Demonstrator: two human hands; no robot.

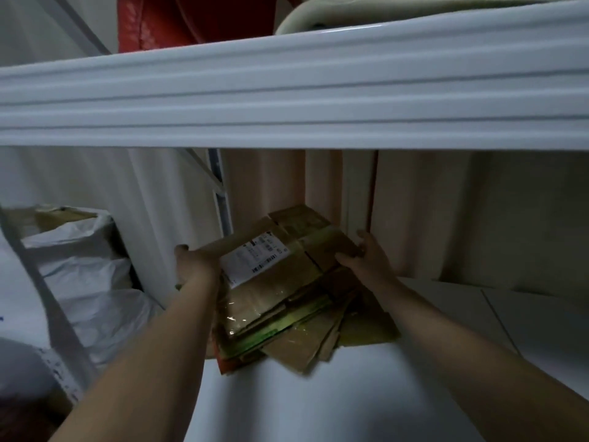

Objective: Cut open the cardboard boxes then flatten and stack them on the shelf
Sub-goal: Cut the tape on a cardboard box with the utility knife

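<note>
A flattened brown cardboard box [287,250] with a white shipping label lies on top of a stack of flattened boxes [287,327] on the white shelf [318,393]. My left hand [194,263] grips the top box at its left edge. At its right edge my right hand [363,255] holds it, thumb on top. The stack beneath is uneven, with green and red printed edges sticking out toward me.
The white beam of the upper shelf [287,100] crosses the view above my hands. A pale curtain [414,212] hangs behind the stack. White plastic bags [86,282] and a diagonal brace [47,301] stand to the left. A red object [191,20] sits on top.
</note>
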